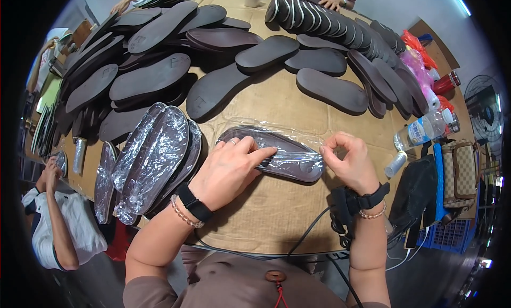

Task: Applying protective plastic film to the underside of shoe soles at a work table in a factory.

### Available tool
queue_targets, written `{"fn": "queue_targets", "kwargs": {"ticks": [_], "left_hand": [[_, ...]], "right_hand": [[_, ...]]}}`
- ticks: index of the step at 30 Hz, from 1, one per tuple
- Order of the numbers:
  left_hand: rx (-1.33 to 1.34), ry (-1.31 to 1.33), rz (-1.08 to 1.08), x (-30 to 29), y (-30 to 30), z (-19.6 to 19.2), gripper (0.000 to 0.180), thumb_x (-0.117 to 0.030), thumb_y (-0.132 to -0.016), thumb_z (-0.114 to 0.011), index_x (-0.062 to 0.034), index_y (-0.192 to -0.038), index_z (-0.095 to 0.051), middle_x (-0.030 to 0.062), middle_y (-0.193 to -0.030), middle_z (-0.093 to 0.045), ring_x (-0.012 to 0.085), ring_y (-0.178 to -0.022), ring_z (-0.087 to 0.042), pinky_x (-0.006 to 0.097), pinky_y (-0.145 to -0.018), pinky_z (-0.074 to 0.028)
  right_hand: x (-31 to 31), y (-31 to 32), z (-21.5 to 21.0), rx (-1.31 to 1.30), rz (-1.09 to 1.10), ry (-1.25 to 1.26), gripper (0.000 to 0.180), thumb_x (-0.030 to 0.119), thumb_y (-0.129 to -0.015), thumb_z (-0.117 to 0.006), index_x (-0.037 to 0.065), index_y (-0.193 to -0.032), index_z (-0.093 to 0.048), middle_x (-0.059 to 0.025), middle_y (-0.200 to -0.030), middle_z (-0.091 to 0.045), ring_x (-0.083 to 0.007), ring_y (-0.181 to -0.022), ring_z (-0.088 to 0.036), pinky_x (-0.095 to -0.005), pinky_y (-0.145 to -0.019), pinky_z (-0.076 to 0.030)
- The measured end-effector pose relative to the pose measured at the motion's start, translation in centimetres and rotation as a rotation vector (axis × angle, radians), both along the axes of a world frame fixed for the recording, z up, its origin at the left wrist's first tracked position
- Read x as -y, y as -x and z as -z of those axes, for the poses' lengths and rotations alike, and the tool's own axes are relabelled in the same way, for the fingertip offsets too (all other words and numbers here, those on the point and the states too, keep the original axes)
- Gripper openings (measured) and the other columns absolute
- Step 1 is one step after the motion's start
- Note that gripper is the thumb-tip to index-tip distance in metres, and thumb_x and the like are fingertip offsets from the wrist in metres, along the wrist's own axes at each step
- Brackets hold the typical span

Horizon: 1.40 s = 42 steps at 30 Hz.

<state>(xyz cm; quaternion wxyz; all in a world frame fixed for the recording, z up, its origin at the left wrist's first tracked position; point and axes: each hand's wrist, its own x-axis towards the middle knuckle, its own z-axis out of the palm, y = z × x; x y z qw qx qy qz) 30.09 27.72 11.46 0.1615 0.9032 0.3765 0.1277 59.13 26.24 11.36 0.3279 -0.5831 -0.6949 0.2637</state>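
Note:
A dark brown shoe sole (295,167) lies flat on the cardboard in front of me, with clear plastic film (298,154) stretched over it in creases. My left hand (229,164) presses on the sole's left part, its index finger stretched out across the film and the other fingers bent. At the sole's right end my right hand (348,159) pinches the film's edge between thumb and fingertips. Left of my left hand, several film-wrapped soles (159,153) lie in an overlapping pile.
Bare soles (151,79) are heaped at the far left, and a long row of soles (319,26) leans at the back. A plastic bottle (423,129), a film roll (395,164) and bags (459,172) sit at right. Cables (308,231) cross the near edge. Other people work around the table.

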Motion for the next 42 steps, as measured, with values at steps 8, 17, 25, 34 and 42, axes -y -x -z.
{"fn": "queue_targets", "kwargs": {"ticks": [8,17,25,34,42], "left_hand": [[0.037,0.057,-0.011,-0.3,0.5,-1.3,0.058,-0.014,-0.088,-0.076,-0.0053,-0.142,-0.058,0.0140,-0.111,-0.062,0.0325,-0.099,-0.064,0.041,-0.089,-0.053],[-0.012,-0.024,0.216,1.9,-4.8,-2.1,0.039,-0.017,-0.090,-0.070,-0.0034,-0.127,-0.064,0.0109,-0.109,-0.066,0.0273,-0.097,-0.067,0.039,-0.085,-0.055],[0.204,0.048,0.182,0.7,-5.8,1.1,0.043,-0.013,-0.087,-0.076,-0.0021,-0.127,-0.065,0.0109,-0.112,-0.063,0.0301,-0.099,-0.064,0.040,-0.089,-0.053],[0.274,0.118,0.173,0.3,-5.6,1.6,0.042,-0.013,-0.089,-0.074,-0.0035,-0.128,-0.064,0.0111,-0.113,-0.061,0.0310,-0.102,-0.063,0.040,-0.092,-0.052],[0.213,0.065,0.161,0.6,-5.7,1.4,0.038,-0.014,-0.092,-0.071,-0.0031,-0.129,-0.065,0.0113,-0.113,-0.063,0.0304,-0.098,-0.064,0.040,-0.089,-0.052]], "right_hand": [[0.4,1.3,-0.9,0.053,0.044,0.005,0.020,0.009,-0.079,-0.083,-0.002,-0.080,-0.066,-0.0121,-0.078,-0.065,-0.0222,-0.067,-0.066,-0.0331,-0.062,-0.053],[0.7,1.5,-0.3,0.064,0.029,-0.056,0.024,0.016,-0.091,-0.076,-0.003,-0.084,-0.064,-0.0142,-0.076,-0.064,-0.0267,-0.062,-0.063,-0.0351,-0.061,-0.051],[0.4,0.8,0.1,-0.230,0.108,0.086,0.012,0.007,-0.095,-0.065,-0.002,-0.100,-0.061,-0.0068,-0.073,-0.062,-0.0134,-0.065,-0.061,-0.0300,-0.062,-0.050],[0.6,1.2,-1.0,-0.175,0.145,0.002,0.015,-0.001,-0.090,-0.067,-0.002,-0.104,-0.062,-0.0050,-0.080,-0.067,-0.0087,-0.070,-0.064,-0.0252,-0.066,-0.053],[0.6,1.7,-0.5,-0.221,0.176,-0.181,0.018,-0.004,-0.087,-0.068,-0.001,-0.104,-0.063,-0.0040,-0.083,-0.067,-0.0093,-0.071,-0.068,-0.0249,-0.067,-0.054]]}}
